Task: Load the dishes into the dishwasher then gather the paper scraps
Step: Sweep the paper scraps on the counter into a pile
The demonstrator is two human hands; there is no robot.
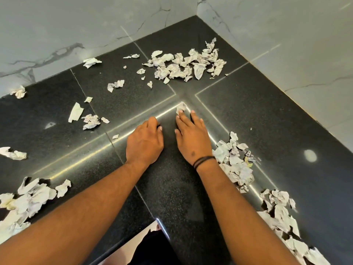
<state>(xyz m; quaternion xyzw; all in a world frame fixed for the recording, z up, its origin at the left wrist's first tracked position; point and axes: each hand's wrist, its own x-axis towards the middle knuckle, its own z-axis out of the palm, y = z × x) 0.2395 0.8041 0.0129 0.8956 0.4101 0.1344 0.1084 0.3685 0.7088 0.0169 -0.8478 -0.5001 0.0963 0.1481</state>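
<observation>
**Head view: paper gathering under way, most scraps not yet collected**

No dishes or dishwasher show here, so whether the loading is done cannot be told; the work in hand looks like the second half, gathering paper on the black worktop point(257, 115).

The right hand point(192, 137) lies flat, fingers point(182, 119) straight, their tips pressing on one small crumpled scrap point(180, 107) near the inner corner seam. The left hand point(145, 142) rests beside it with its fingers curled under; whether it holds anything cannot be told.

Four loose heaps of scraps can be counted:

- a far pile point(189, 65) by the wall corner
- a right pile point(235, 161) just beside the right wrist
- a near-right pile point(282, 213)
- a near-left pile point(28, 197)

Roughly a dozen stray scraps lie scattered between, mostly on the left. Judging by this, nothing is yet drawn into a single heap, so most of the gathering is left.
</observation>
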